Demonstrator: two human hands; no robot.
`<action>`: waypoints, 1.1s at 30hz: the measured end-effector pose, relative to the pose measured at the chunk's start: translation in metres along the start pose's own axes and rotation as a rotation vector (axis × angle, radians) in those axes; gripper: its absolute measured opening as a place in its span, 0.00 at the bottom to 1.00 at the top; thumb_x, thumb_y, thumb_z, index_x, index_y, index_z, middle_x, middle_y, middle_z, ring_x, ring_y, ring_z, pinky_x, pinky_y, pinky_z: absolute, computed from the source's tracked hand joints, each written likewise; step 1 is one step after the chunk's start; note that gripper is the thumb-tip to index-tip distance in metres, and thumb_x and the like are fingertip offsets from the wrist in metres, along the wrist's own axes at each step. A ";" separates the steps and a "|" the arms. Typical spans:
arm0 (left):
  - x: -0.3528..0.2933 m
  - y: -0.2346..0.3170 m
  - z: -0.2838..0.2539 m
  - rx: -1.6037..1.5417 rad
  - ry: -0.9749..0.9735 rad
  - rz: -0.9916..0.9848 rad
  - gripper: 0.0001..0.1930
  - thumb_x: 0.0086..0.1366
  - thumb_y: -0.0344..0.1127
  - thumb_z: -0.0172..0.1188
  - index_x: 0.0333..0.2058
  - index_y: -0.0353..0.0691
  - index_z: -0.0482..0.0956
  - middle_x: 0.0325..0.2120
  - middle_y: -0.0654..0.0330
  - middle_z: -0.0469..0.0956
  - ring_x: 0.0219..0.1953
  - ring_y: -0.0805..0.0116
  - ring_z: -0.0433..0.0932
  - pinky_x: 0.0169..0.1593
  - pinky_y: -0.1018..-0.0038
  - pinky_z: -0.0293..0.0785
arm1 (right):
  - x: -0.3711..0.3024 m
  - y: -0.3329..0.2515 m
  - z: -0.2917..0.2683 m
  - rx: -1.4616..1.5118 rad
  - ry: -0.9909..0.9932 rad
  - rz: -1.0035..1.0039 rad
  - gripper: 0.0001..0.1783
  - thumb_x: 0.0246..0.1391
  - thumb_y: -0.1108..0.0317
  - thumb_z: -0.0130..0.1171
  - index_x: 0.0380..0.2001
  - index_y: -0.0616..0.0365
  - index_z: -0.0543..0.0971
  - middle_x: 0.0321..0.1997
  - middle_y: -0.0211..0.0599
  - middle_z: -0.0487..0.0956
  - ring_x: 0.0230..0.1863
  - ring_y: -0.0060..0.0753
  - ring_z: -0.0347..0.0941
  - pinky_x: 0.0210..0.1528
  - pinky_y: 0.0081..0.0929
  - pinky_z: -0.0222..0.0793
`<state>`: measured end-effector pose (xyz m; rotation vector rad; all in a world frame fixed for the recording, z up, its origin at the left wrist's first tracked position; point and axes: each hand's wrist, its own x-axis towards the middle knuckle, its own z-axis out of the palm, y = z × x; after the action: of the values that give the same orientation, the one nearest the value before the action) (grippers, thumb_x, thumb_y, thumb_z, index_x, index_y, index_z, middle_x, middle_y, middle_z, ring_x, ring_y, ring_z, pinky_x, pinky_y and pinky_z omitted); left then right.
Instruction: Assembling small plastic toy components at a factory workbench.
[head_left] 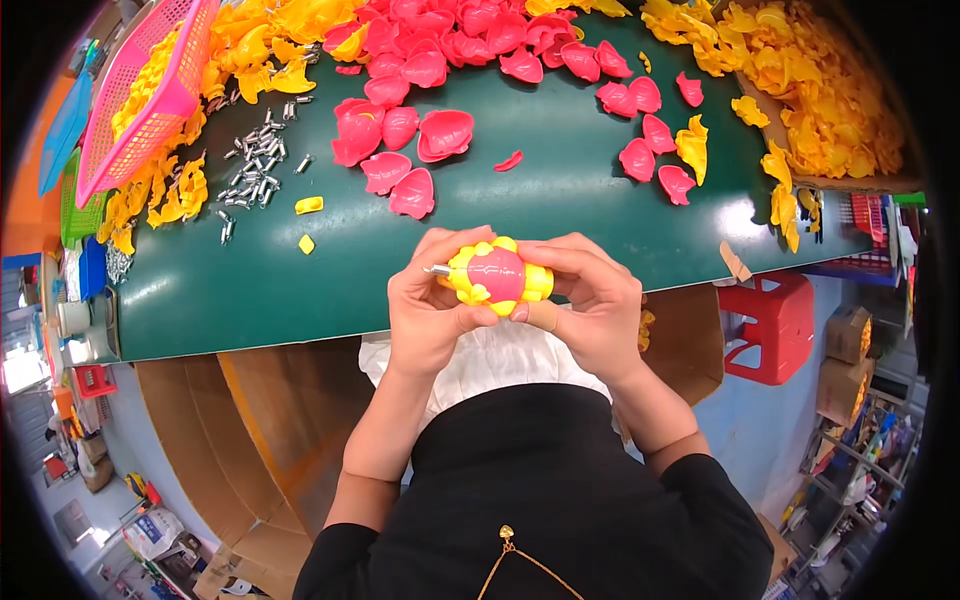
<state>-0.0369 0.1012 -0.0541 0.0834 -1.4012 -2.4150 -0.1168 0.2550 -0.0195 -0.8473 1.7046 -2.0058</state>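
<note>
Pink plastic mesh forms a basket (pixel 150 85) tilted at the upper left of the frame, with yellow pieces heaped in and under it. Just right of it, small silver metal pins (pixel 255 165) are scattered on the green counter (pixel 250 280), and two stray yellow bits lie below them. At the lower left, open cardboard boxes (pixel 260 440) are seen under the counter edge.

At the centre of the frame, the left hand (pixel 430 310) is closed around the left side of a yellow and pink plastic toy (pixel 497 275), from whose left end a short metal pin protrudes. The toy is held in the air just in front of the counter's near edge. The right hand (pixel 590 305) is wrapped around its right side, fingers curled over the top.

Above the hands, pink shell-shaped parts (pixel 445 135) are spread across the counter. At the upper right, yellow parts (pixel 820 90) are piled in a box. A red stool (pixel 770 325) is seen at the right, below the counter.
</note>
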 end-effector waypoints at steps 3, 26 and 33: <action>0.000 -0.005 -0.005 0.121 -0.027 0.111 0.33 0.46 0.33 0.75 0.52 0.33 0.73 0.45 0.60 0.71 0.49 0.69 0.73 0.53 0.73 0.73 | -0.003 0.006 0.003 0.190 0.026 0.097 0.25 0.42 0.82 0.68 0.48 0.67 0.75 0.48 0.41 0.74 0.49 0.33 0.74 0.51 0.29 0.75; 0.045 0.105 -0.096 1.562 0.315 0.249 0.08 0.61 0.28 0.58 0.38 0.38 0.81 0.32 0.59 0.80 0.35 0.66 0.76 0.41 0.72 0.71 | 0.019 0.029 -0.018 -0.320 -0.018 -0.086 0.25 0.45 0.83 0.64 0.49 0.62 0.72 0.57 0.48 0.69 0.55 0.34 0.70 0.53 0.28 0.72; 0.183 0.093 -0.121 1.593 0.083 0.380 0.10 0.59 0.33 0.62 0.39 0.37 0.79 0.36 0.55 0.79 0.37 0.60 0.77 0.42 0.68 0.72 | 0.021 0.034 -0.013 -0.420 0.015 -0.154 0.25 0.46 0.79 0.65 0.50 0.60 0.72 0.57 0.46 0.70 0.55 0.35 0.70 0.54 0.28 0.71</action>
<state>-0.1575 -0.1006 -0.0148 0.2456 -2.5475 -0.5406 -0.1443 0.2445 -0.0499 -1.1298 2.1695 -1.7709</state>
